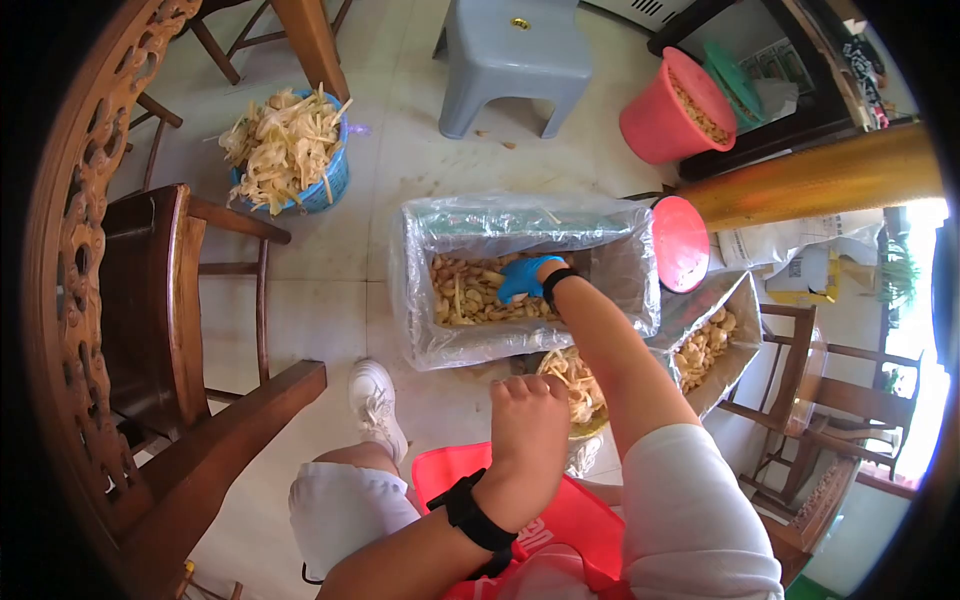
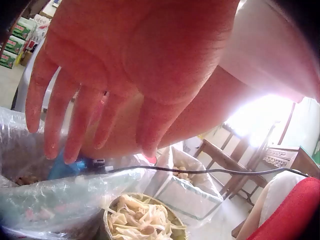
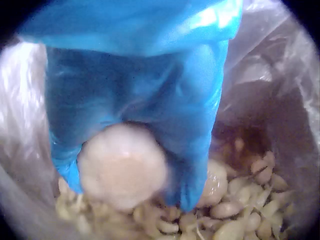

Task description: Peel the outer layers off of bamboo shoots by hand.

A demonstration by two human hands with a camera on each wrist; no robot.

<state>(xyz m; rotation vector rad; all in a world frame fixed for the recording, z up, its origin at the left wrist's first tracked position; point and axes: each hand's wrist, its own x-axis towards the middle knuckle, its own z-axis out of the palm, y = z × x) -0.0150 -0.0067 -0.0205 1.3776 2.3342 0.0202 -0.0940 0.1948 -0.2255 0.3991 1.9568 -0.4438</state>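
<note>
My right hand [image 1: 522, 279] [image 3: 135, 85], in a blue glove, reaches into a bin [image 1: 425, 345] lined with clear plastic. Its fingers curl round a pale garlic bulb [image 3: 122, 167], flat underside toward the right wrist camera. Beneath it lie loose garlic cloves [image 1: 465, 293] [image 3: 232, 210]; a second rounded piece [image 3: 215, 184] is by the fingertips. My bare left hand [image 1: 528, 440] [image 2: 120, 65] hangs in front of the bin with its fingers loosely extended and nothing in them. Below that hand stands a round basket [image 2: 107, 220] of peeled skins or stalks [image 2: 142, 220].
A lined box [image 1: 745, 345] of garlic bulbs [image 1: 703, 350] stands right of the bin, near a pink lid [image 1: 681, 245]. Farther off are a blue basket [image 1: 325, 190] heaped with husks [image 1: 283, 150], a grey stool [image 1: 515, 50], a red bucket [image 1: 660, 120] and wooden chairs [image 1: 150, 300].
</note>
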